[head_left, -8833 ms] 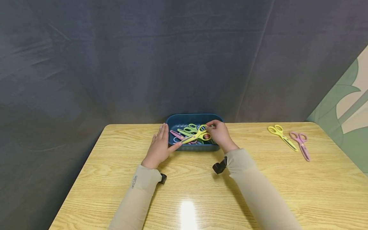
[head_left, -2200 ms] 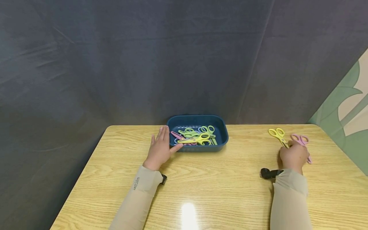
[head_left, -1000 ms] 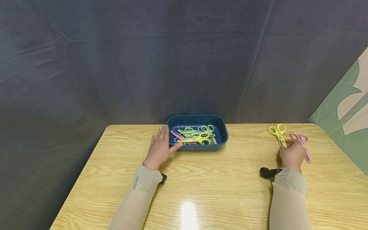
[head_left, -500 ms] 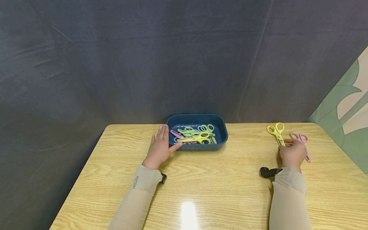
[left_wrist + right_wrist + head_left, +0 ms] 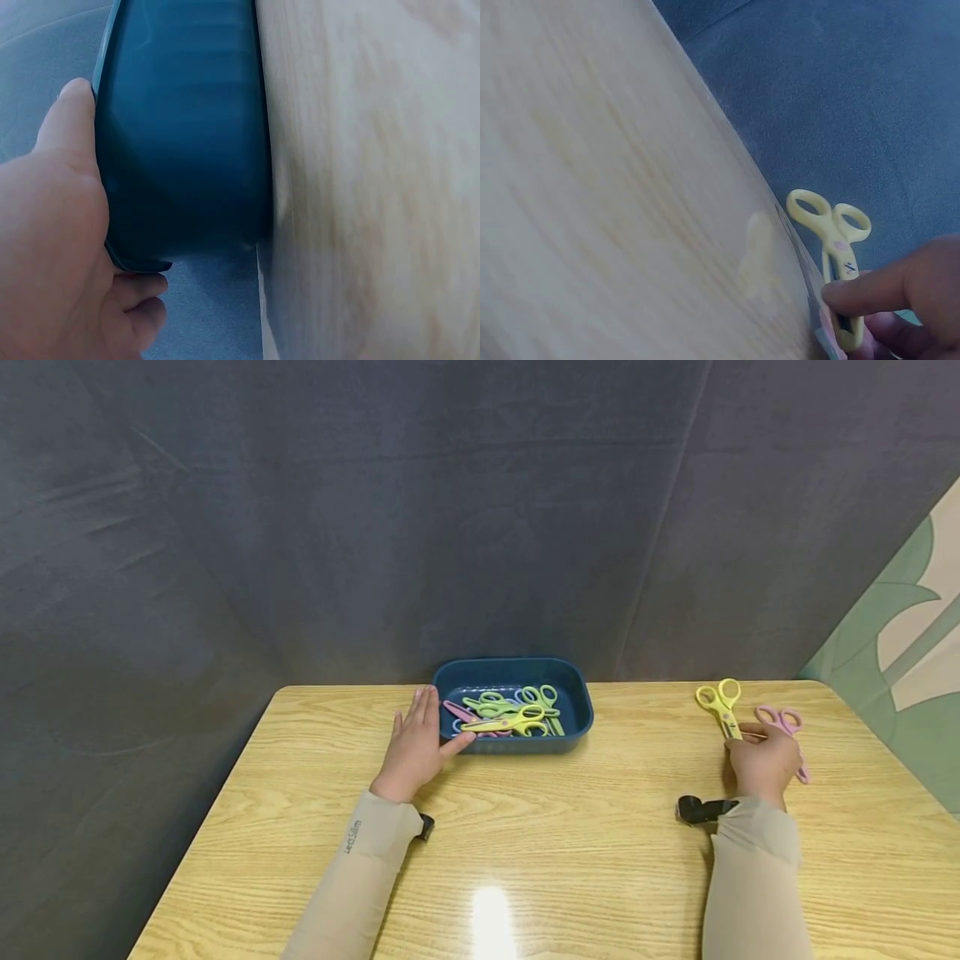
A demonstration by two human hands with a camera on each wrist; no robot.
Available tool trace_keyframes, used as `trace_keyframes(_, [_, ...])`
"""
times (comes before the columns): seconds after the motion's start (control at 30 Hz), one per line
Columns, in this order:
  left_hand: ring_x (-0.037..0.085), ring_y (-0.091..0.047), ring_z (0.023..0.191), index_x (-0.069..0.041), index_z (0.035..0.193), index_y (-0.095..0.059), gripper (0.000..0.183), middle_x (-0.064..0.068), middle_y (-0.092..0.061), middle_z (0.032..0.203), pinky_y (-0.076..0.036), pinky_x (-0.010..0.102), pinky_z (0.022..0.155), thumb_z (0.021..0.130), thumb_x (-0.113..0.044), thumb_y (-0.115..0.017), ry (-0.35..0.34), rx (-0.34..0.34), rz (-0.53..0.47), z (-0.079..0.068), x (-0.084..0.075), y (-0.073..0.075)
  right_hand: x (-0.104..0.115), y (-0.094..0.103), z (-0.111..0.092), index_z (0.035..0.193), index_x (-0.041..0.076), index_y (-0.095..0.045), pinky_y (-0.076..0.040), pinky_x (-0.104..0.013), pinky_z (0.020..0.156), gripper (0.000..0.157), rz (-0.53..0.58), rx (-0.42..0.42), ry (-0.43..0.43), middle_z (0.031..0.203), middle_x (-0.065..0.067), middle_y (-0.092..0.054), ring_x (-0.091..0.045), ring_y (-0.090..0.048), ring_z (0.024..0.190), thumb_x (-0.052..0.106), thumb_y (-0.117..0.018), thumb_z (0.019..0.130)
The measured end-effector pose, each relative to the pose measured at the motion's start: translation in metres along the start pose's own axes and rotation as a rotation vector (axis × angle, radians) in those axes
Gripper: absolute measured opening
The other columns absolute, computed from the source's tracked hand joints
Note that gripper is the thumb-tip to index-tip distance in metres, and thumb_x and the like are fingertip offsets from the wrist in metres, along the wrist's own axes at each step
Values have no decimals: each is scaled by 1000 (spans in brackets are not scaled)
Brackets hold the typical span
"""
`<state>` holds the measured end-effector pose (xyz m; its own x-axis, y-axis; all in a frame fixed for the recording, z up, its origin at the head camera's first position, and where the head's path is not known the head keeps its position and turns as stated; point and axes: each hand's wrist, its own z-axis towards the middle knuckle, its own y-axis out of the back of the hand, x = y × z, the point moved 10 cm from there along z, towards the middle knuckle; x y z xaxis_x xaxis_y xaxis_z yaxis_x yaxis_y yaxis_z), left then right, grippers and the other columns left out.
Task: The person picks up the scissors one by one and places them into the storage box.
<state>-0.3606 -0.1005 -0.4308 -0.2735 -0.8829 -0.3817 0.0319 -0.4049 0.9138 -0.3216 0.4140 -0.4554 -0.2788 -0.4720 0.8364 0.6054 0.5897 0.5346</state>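
Observation:
In the head view my right hand (image 5: 763, 767) pinches a pair of yellow scissors (image 5: 726, 718) by the blade end, handles pointing to the back. The right wrist view shows thumb and fingers gripping those yellow scissors (image 5: 841, 246), loops raised off the table. Right beside this hand, partly hidden by it, lie pink scissors (image 5: 802, 772). My left hand (image 5: 408, 753) rests against the left end of a dark blue tray (image 5: 517, 746), fingers straight along the rim and thumb at its front; the left wrist view shows the tray's outer wall (image 5: 184, 142) against it.
Inside the tray lie several scissors in green, pink, blue and yellow, the yellow pair (image 5: 495, 725) on top. The wooden table (image 5: 585, 843) ends at a dark grey cloth (image 5: 480, 518) behind. Black cameras sit at both wrists.
My right hand has let go of yellow scissors in the tray and moved right. It has taken hold of the other yellow pair, whose handles now tilt up. My left hand stays put.

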Motion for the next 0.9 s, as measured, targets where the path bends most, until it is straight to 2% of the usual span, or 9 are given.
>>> trace_keyframes(0.07, [31, -6, 155, 3, 161, -12, 101, 21, -14, 167, -10, 61, 121, 97, -63, -54, 1, -4, 1, 0, 0, 0, 0, 0, 0, 123, -11, -67, -44, -26, 90, 38, 7, -9, -10, 70, 6, -66, 16, -38, 56, -5, -67, 85])
trace_keyframes(0.17, [31, -6, 155, 3, 161, -12, 101, 21, -15, 167, -10, 61, 121, 97, -63, -54, 0, -8, 1, 0, 1, 0, 2, 0, -1, 122, -9, -68, -38, -13, 61, 37, 27, -24, -9, 65, 20, -56, 18, -40, 54, -5, -69, 85])
trace_keyframes(0.27, [31, -6, 155, 3, 161, -12, 101, 21, -14, 167, -10, 62, 121, 97, -63, -55, -2, -7, 1, 0, 0, 0, 6, -2, -1, 121, -10, -68, -36, -6, 57, 37, 75, -21, 2, 60, 31, -48, 20, -42, 53, -6, -70, 85])
trace_keyframes(0.37, [32, -6, 155, 4, 160, -12, 101, 21, -13, 167, -10, 62, 120, 97, -63, -54, -3, -5, 3, 0, 0, 0, 10, -5, -1, 120, -10, -69, -36, -6, 56, 36, 98, -23, 14, 57, 37, -42, 20, -43, 54, -3, -70, 85])
trace_keyframes(0.63, [35, -8, 155, 6, 160, -14, 101, 24, -16, 166, -14, 64, 119, 97, -60, -58, -19, -30, -1, -1, -3, 3, 23, -4, -2, 117, -8, -71, -37, -8, 55, 37, 112, -53, 46, 59, 33, -44, 15, -43, 58, -4, -65, 81])
trace_keyframes(0.9, [33, -6, 156, 3, 161, -10, 101, 22, -14, 167, -11, 62, 120, 98, -63, -53, -5, -4, 0, -1, 0, 0, 40, -3, -6, 119, -7, -71, -39, -7, 57, 33, 129, -42, 59, 64, 31, -46, 15, -45, 60, -3, -68, 87])
